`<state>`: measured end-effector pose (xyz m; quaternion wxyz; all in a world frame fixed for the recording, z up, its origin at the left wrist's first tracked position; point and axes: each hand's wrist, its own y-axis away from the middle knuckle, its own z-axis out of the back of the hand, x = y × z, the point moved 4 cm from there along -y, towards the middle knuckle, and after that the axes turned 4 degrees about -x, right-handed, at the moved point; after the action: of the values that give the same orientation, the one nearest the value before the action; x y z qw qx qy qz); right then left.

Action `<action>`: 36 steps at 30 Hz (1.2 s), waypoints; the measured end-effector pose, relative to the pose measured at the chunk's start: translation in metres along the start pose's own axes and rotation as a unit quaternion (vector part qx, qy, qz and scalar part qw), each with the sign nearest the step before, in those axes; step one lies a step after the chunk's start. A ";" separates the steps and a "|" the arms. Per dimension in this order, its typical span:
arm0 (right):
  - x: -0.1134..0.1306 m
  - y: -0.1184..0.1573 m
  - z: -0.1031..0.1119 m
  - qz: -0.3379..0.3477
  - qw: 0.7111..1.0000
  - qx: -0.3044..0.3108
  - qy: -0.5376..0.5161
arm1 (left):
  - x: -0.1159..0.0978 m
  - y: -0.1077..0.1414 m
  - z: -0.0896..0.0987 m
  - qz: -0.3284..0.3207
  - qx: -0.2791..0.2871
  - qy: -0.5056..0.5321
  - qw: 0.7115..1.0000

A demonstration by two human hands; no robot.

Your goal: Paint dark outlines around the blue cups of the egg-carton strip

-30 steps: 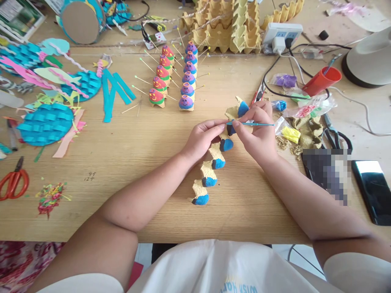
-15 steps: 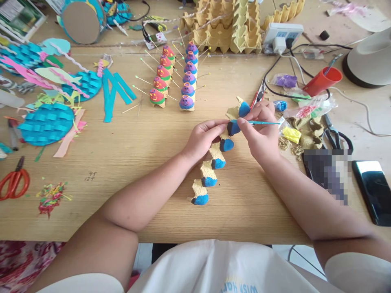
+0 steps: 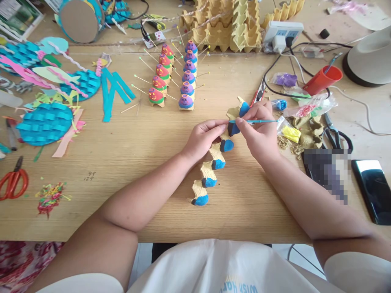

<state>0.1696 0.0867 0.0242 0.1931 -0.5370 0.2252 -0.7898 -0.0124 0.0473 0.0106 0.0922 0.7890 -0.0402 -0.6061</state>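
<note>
A strip of egg carton (image 3: 217,153) lies slantwise on the table, its bumps coated in blue with dark patches along one side. My left hand (image 3: 207,138) pinches the strip's left edge near its upper part. In my right hand (image 3: 258,128) is a thin blue tool (image 3: 264,121), held between thumb and fingers. Its tip meets the second bump from the top, at the border of dark and blue. The right fingers also rest by the topmost blue bump (image 3: 244,109).
Two rows of painted carton bumps, red-green (image 3: 160,83) and purple-blue (image 3: 187,88), carry pins beyond my hands. Orange scissors (image 3: 14,181) and woven blue discs (image 3: 45,123) lie left. A red cup (image 3: 324,79), clay bags, black-handled scissors (image 3: 336,136) and a phone (image 3: 371,191) are right.
My right hand and the blue tool have shifted very slightly left. The left hand and the strip look almost unmoved.
</note>
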 end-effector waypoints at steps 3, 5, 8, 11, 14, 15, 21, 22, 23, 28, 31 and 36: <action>-0.001 0.001 0.000 0.007 1.000 -0.010 -0.004 | -0.001 0.000 0.000 0.005 -0.005 0.001 1.000; -0.002 0.001 0.001 0.016 1.000 -0.021 -0.009 | 0.000 0.000 0.001 0.007 -0.007 0.005 1.000; -0.002 0.001 0.001 0.029 0.999 -0.028 -0.012 | 0.001 -0.001 0.003 0.005 -0.009 0.017 1.000; 0.001 0.000 0.002 0.048 0.999 -0.023 -0.009 | 0.004 -0.004 0.004 0.004 -0.008 0.040 0.999; 0.006 0.001 0.003 0.068 0.998 -0.013 -0.001 | 0.006 -0.006 0.003 0.012 -0.012 0.069 0.997; 0.008 0.001 0.003 0.072 0.997 -0.009 0.003 | 0.006 -0.007 0.003 0.017 -0.014 0.076 0.997; 0.017 0.003 0.003 0.093 0.995 0.026 0.040 | 0.005 -0.008 0.003 0.030 -0.024 0.093 0.995; 0.018 0.003 0.003 0.098 0.994 0.026 0.044 | 0.005 -0.008 0.003 0.030 -0.023 0.095 0.995; 0.019 0.003 0.003 0.103 0.993 0.026 0.049 | 0.005 -0.008 0.003 0.029 -0.021 0.098 0.995; 0.018 0.003 0.002 0.115 0.991 0.032 0.066 | 0.004 -0.008 0.004 0.028 -0.014 0.107 0.994; 0.017 0.004 0.001 0.120 0.989 0.045 0.075 | 0.003 -0.008 0.004 0.030 -0.015 0.104 0.994; 0.017 0.004 -0.001 0.122 0.988 0.048 0.084 | 0.001 -0.008 0.003 0.034 -0.014 0.098 0.995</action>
<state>0.1629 0.0737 0.0347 0.2944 -0.4271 0.2663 -0.8124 -0.0157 0.0543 0.0074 0.1276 0.8413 -0.0491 -0.5230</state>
